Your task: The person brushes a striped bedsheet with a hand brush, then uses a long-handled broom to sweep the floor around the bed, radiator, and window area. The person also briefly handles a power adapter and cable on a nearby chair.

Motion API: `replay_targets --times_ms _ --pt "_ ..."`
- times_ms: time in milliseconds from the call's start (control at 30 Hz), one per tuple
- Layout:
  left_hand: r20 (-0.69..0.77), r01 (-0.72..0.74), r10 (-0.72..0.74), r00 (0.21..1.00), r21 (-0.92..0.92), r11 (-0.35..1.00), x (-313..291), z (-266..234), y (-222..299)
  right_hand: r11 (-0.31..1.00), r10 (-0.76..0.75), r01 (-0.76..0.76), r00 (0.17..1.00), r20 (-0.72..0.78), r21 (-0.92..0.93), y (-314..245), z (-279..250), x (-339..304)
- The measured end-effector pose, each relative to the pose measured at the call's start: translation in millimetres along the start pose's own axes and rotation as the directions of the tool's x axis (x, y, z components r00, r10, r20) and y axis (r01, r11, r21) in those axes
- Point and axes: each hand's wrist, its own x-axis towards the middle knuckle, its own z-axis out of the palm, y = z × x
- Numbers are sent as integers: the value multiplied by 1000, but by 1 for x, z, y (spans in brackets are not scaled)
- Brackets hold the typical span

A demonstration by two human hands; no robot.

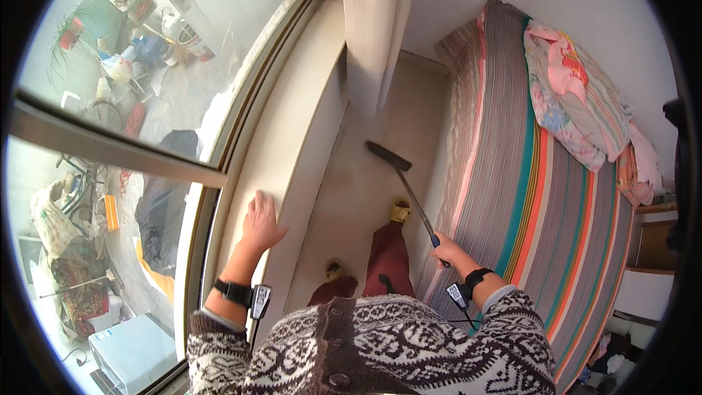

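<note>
— Where are the hands right now?

— The right hand is clenched around the blue grip of a broom, whose dark head rests on the floor in the narrow strip between the window sill and the striped bed. The left hand lies flat and released on the sill, holding nothing.

— How far along does the sweeping look?

— Hard to judge — the strip looks pale and mostly bare, with no visible pile of dust. The broom head sits partway toward the curtain, so the stretch beyond it, by the far wall, probably remains.
</note>
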Motion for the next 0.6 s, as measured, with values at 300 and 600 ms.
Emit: replay_targets --times_ms 300,600 --pt "-228 -156 104 968 -223 962 -69 19 -17 890 -96 30 988 121 456 69 15 -103" --pt "-148 216 -251 957 -217 952 -250 60 -20 946 -303 308 951 -67 98 -17 19 17"
